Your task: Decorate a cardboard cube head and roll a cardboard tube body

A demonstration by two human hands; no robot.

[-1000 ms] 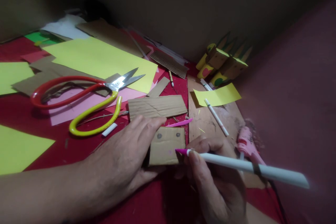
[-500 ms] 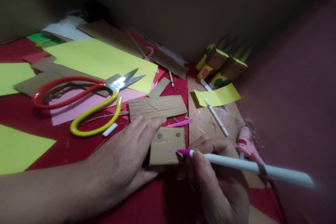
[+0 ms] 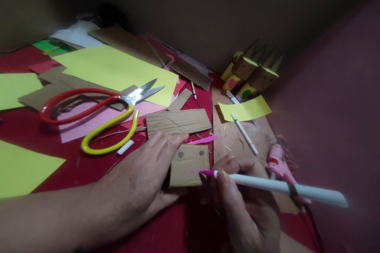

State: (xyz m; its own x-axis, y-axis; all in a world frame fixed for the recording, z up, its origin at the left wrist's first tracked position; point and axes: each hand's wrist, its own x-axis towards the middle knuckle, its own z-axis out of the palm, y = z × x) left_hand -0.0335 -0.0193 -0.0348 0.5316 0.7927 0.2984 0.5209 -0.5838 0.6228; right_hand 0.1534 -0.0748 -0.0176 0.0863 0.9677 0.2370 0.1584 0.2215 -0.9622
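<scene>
A small cardboard box point(image 3: 187, 172) bears two dark dots near its top edge and faint pink marks lower down. My left hand point(image 3: 145, 170) is closed around its left side, steadying it on the red surface. In my right hand point(image 3: 246, 201) is a white marker point(image 3: 276, 184), pinched between thumb and fingers. Its pink tip touches the face of the box by the pink marks. Just beyond the box lie a pink strip point(image 3: 203, 140) and a flat cardboard piece point(image 3: 178, 121).
Large scissors point(image 3: 133, 97) with red and yellow handles lie open at left, over yellow paper point(image 3: 118, 67) and cardboard scraps. Right of the box, a wooden board point(image 3: 222, 138) carries another marker point(image 3: 245, 134). A pink glue gun point(image 3: 277, 162) and cardboard figures point(image 3: 249, 71) are farther right.
The marker's back end has swung slightly left and its tip stays on the box. The pink marks look a little stronger. My left hand keeps its hold.
</scene>
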